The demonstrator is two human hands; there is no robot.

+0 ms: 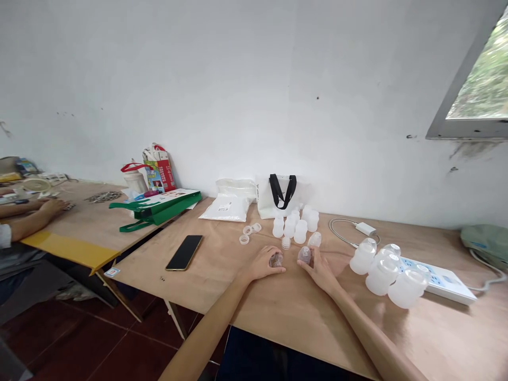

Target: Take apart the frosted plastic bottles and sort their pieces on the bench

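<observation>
My left hand (265,263) is curled around a small clear plastic piece (277,259) low over the table; its exact kind is hard to make out. In my right hand (320,271), thumb and fingers close on a clear dome-shaped cap (304,255). Just beyond that hand stands another clear dome cap (315,239). Several frosted white bottles (300,231) are grouped behind my hands, with a small white threaded piece (286,243) in front. White plastic rings (244,239) lie left of them. On the right, several frosted bottles with clear dome caps (383,272) stand together.
A phone (184,253) lies at left. Against the wall are a white plastic packet (227,207) and a white bag with black handles (265,198). A power strip (448,283) and cable occupy the right. Another person's hands (51,207) rest on the neighbouring table, near a green bag (159,211).
</observation>
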